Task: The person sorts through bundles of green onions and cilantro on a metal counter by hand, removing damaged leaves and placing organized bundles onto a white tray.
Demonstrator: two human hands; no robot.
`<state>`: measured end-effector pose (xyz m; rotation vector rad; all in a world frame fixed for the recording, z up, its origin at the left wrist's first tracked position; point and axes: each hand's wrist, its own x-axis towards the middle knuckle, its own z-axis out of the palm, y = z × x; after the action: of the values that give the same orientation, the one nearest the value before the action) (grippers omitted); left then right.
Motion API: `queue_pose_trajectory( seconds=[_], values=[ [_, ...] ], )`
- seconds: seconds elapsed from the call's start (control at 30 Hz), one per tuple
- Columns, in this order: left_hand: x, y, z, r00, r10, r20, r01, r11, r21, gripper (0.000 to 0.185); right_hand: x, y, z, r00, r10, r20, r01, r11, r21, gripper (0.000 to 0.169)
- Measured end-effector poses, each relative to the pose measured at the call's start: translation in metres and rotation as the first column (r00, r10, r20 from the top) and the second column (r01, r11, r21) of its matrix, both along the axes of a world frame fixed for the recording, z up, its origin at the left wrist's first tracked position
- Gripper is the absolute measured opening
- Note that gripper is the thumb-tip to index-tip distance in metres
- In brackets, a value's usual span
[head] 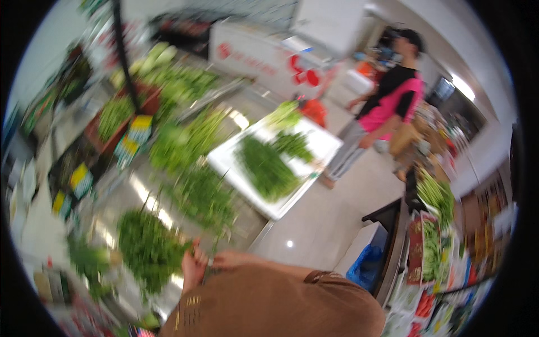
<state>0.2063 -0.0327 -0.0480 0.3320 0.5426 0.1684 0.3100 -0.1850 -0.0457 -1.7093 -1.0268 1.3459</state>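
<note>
A bunch of leafy green herbs (pixel 147 248) hangs out to the left over the metal counter (pixel 134 189). My left hand (pixel 194 264) is closed around its stem end, close to my brown shirt. Right beside it is my right hand (pixel 227 259), with its fingertips towards the stems. Blur and the shirt hide whether those fingers hold anything. More loose leafy greens (pixel 206 198) lie on the counter just beyond my hands. Past them, a white foam tray (pixel 273 210) carries a dark green feathery bunch (pixel 267 168) and other greens.
A person (pixel 389 97) in a black and pink top stands beyond the tray. A brown crate (pixel 147 101) of greens is at the left, near a dark upright pole (pixel 124 54). Behind is a white chest freezer (pixel 252 54). On the right, a produce shelf (pixel 429 252) borders the tiled floor (pixel 290 236).
</note>
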Motion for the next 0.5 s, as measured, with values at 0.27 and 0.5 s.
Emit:
queue_pose_trajectory(
  seconds=[0.27,0.5],
  values=[
    [-0.101,0.019,0.014,0.874,0.485,-0.018,-0.478,0.867,0.141,0.038,-0.021,0.041,-0.012,0.984,0.166,0.062,-0.148,0.962,-0.228,0.035],
    [-0.186,0.003,-0.004,0.663,0.736,-0.135,-0.709,0.676,0.202,0.037,-0.026,0.075,-0.073,0.984,0.129,0.121,-0.123,0.991,-0.058,0.023]
  ],
)
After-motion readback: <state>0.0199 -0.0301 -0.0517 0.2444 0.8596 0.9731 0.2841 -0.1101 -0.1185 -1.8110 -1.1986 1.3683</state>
